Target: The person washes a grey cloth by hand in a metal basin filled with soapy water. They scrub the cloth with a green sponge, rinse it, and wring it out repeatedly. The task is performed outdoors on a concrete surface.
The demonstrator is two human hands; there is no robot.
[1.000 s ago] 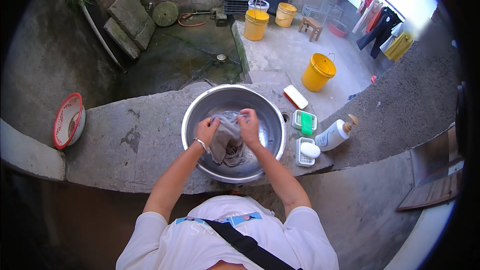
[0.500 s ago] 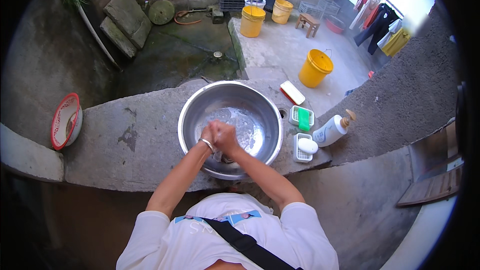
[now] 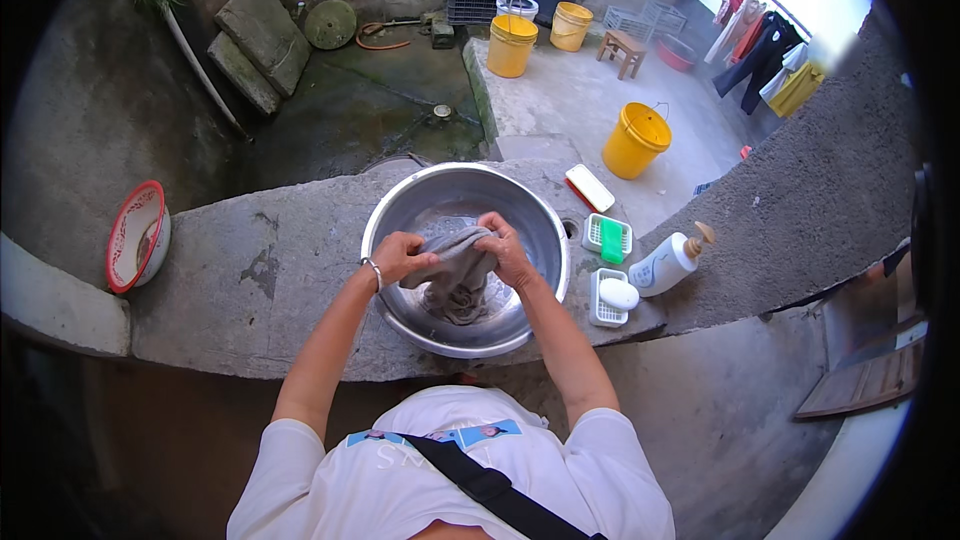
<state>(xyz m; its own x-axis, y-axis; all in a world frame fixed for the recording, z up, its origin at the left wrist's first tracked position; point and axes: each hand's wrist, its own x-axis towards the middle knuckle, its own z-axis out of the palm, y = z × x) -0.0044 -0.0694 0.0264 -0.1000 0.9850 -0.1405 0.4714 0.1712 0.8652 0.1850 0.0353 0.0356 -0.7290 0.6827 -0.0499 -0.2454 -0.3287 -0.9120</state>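
Observation:
A wet grey-brown cloth (image 3: 458, 275) is stretched between my two hands, its lower part bunched in a steel basin (image 3: 545, 220). My left hand (image 3: 398, 256), with a bracelet at the wrist, pinches one edge of the fabric. The opposite edge is gripped by my right hand (image 3: 505, 248), fingers curled over the top. Sudsy liquid shows on the basin floor behind the cloth. Whether the cloth is a garment or a towel, I cannot tell.
Right of the basin are a brush (image 3: 590, 187), a green soap bar (image 3: 611, 240), a white soap bar (image 3: 618, 294) and a pump bottle (image 3: 665, 265). An enamel basin (image 3: 138, 237) leans at the left end of the concrete ledge (image 3: 230, 290). Beyond stands a yellow bucket (image 3: 636, 142).
My hands were pressed together low in the basin; now they are apart and raised, spreading the cloth between them. The view has shifted slightly.

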